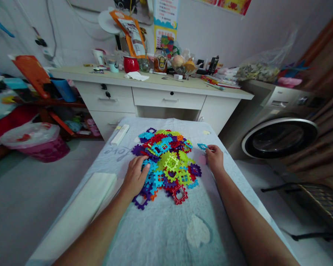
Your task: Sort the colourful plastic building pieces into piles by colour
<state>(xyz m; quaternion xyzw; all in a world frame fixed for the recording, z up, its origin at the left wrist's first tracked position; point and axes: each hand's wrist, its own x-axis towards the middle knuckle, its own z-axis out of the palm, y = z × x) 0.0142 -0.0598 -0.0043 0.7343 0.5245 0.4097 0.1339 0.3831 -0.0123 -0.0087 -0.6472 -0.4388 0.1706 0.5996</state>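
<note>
A heap of flat plastic interlocking tiles (166,162) in red, blue, green, purple and orange lies in the middle of a table covered with a pale blue cloth (166,229). My left hand (135,176) rests palm down on the heap's left edge, fingers stretched over blue and purple tiles. My right hand (215,158) sits at the heap's right side, fingers curled, its fingertips on a small blue tile (202,146) that lies apart from the heap. A red tile (180,194) lies at the heap's near edge.
A white folded sheet (80,210) lies along the table's left edge, a white bar (120,134) at the far left. Behind stands a cluttered white desk (166,96), a washing machine (280,136) to the right, a pink bin (34,142) on the floor at left.
</note>
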